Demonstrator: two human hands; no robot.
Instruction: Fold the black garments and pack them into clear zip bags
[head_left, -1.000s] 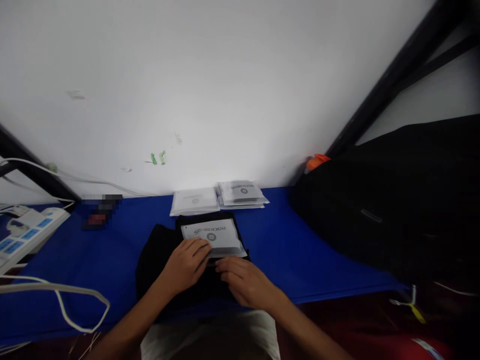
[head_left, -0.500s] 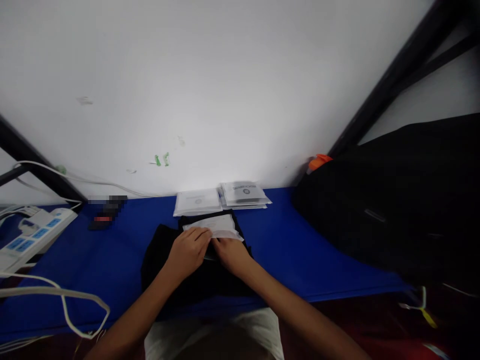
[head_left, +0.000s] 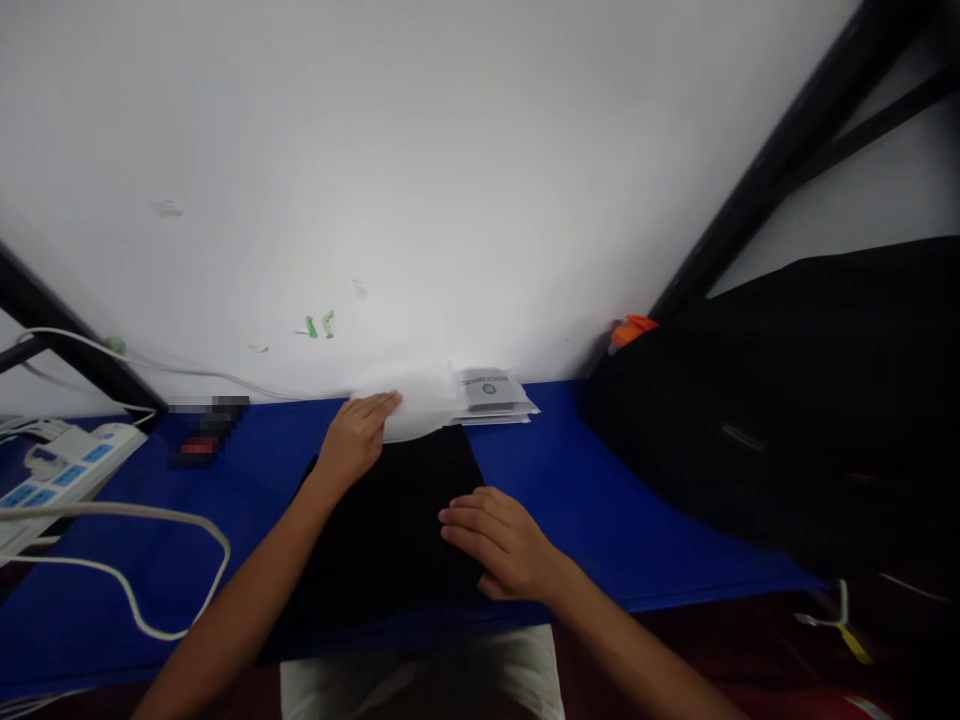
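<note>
My left hand (head_left: 360, 435) is at the left edge of a thin white plastic packet (head_left: 421, 402), gripping it with the fingers over its top; the thumb is out of sight. The packet is blurred and lies over the spot near the wall, beside a small stack of printed packets (head_left: 491, 393). Nearer to me a black cloth item (head_left: 397, 530), perhaps a folded garment or a cloth bag, is spread on the blue surface. My right hand (head_left: 510, 545) rests at the right side of this cloth, fingers stretched out and holding nothing I can see.
A white power strip (head_left: 71, 480) with cables lies at the left on the blue surface (head_left: 570, 500). Near it is a dark pixelated object (head_left: 210, 430). A large black bag (head_left: 787, 420) stands at the right, an orange item (head_left: 634, 330) behind it. The wall closes off the back.
My left hand has carried the white packet off the black cloth, away from me to the packets by the wall. My right hand has let go and drawn back to the right; the cloth lies flatter.
</note>
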